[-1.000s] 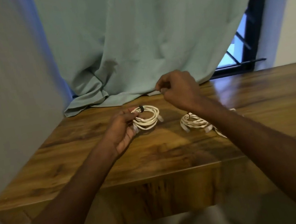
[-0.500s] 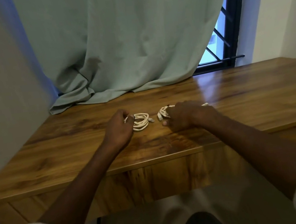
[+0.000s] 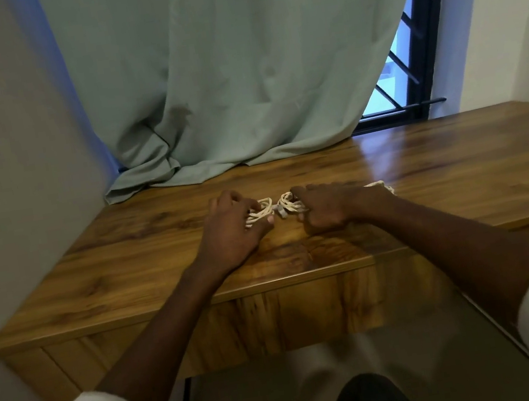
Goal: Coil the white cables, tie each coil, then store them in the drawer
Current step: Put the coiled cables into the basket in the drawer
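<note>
Two white cable coils lie side by side on the wooden desk top (image 3: 146,253). My left hand (image 3: 231,228) grips the left coil (image 3: 262,212), fingers curled over it and thumb under its near edge. My right hand (image 3: 321,207) curls over the right coil (image 3: 288,204), which shows only at its left side. More white cable (image 3: 380,186) peeks out behind my right wrist. The drawer front (image 3: 275,320) below the desk edge is closed.
A pale green curtain (image 3: 223,102) hangs at the back and bunches on the desk's far edge. A barred window (image 3: 399,75) is at the back right, a wall (image 3: 9,171) on the left. My legs are below the desk.
My right hand came down from above the desk onto the right coil. My left hand lowered its coil to the desk. Both coils now sit close together.
</note>
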